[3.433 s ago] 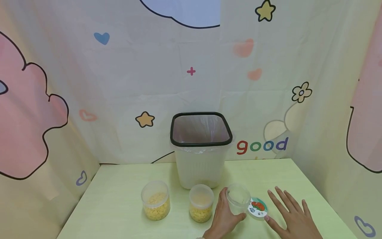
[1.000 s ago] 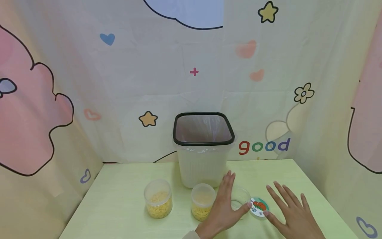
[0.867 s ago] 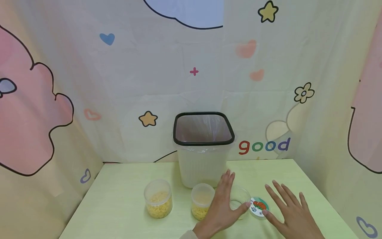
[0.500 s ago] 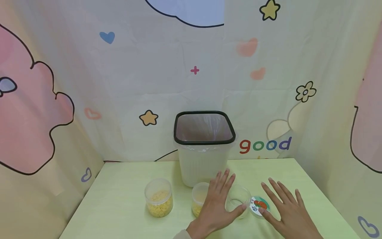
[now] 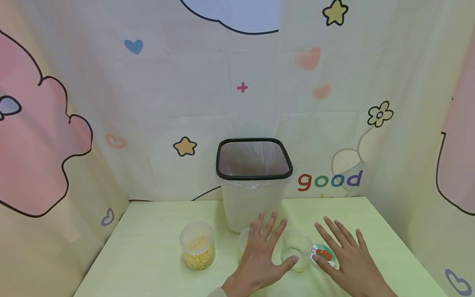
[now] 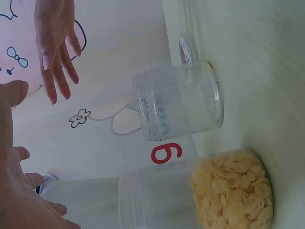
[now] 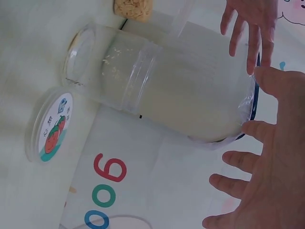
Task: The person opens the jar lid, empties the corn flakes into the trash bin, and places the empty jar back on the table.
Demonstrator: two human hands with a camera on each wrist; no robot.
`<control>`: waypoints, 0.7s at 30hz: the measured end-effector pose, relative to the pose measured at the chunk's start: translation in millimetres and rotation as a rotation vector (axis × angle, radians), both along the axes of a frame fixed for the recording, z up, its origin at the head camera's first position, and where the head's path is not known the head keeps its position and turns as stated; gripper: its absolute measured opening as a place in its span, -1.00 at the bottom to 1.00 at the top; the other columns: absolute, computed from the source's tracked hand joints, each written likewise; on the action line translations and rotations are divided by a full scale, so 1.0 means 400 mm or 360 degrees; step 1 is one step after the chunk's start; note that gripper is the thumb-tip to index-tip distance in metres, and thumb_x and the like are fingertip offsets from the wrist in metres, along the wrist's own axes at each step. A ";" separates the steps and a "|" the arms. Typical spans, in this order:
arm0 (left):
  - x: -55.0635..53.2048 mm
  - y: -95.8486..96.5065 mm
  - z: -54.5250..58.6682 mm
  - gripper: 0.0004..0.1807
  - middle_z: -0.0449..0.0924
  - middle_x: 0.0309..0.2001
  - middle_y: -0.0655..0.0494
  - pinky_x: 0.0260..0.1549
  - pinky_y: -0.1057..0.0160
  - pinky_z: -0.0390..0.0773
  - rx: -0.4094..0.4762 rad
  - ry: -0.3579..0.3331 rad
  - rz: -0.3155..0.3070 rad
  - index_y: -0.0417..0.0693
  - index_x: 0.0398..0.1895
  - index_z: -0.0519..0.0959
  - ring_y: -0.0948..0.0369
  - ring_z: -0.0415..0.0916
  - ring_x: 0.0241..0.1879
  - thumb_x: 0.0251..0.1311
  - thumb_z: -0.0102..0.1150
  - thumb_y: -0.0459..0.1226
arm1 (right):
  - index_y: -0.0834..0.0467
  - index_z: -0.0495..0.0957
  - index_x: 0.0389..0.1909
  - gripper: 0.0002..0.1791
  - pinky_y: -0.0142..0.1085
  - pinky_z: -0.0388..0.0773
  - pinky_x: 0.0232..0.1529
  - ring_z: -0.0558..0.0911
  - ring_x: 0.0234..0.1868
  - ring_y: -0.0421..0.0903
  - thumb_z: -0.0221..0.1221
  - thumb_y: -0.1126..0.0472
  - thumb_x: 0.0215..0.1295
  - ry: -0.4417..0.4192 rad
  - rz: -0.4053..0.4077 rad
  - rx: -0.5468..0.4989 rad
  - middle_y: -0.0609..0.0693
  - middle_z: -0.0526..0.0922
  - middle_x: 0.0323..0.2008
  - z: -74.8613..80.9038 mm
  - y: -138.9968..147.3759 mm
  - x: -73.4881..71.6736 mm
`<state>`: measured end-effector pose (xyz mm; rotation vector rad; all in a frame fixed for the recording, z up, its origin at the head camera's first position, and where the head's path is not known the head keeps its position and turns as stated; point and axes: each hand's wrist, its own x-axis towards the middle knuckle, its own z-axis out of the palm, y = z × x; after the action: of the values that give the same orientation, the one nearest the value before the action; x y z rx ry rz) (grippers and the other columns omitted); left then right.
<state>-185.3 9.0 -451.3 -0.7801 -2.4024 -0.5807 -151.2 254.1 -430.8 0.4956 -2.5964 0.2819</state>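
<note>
My left hand (image 5: 254, 262) hovers with fingers spread over the middle jar of yellow flakes (image 5: 243, 241), hiding much of it in the head view. To its right stands a clear jar without a lid (image 5: 297, 247), upright on the table; the left wrist view shows its threaded rim. My right hand (image 5: 346, 262), fingers also spread, hangs beside a round lid with a tomato picture (image 5: 323, 255) that lies flat by the clear jar. Farther left is another jar of yellow flakes (image 5: 198, 249). Neither hand holds anything.
Behind the jars, a whitish bin with a black rim (image 5: 254, 178) and a plastic liner stands at the back of the pale table (image 5: 148, 239). A printed cloth (image 5: 178, 82) closes off the back and both sides.
Earlier my left hand gripped the clear jar; it has let go and moved left over the middle flake jar. My right hand has shifted slightly left, toward the lid.
</note>
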 end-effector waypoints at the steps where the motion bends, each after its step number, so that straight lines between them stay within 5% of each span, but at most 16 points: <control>1: 0.000 -0.004 0.000 -0.10 -0.16 0.60 0.24 0.34 -0.28 0.20 0.0004 0.0008 0.0003 0.33 0.56 -0.01 -0.14 -0.02 0.53 0.21 0.01 0.32 | -0.20 0.12 0.51 -0.18 0.10 -0.57 0.52 0.01 0.56 -0.01 0.18 -0.23 0.26 0.0000 0.0008 -0.0006 -0.02 0.14 0.53 0.002 -0.004 -0.001; 21: 0.005 -0.089 0.011 -0.14 -0.13 0.60 0.22 0.36 -0.31 0.11 -0.0143 0.0082 0.0128 0.39 0.55 0.00 -0.17 -0.03 0.53 0.23 -0.08 0.35 | -0.18 0.14 0.50 -0.18 0.07 -0.52 0.54 0.11 0.52 0.08 0.18 -0.24 0.25 0.0038 0.0105 0.0011 -0.01 0.14 0.53 0.014 -0.067 -0.031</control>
<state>-183.3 -26.5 -446.8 -0.7231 -2.4136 -0.4187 -163.6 227.4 -425.1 0.5842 -2.5621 0.2871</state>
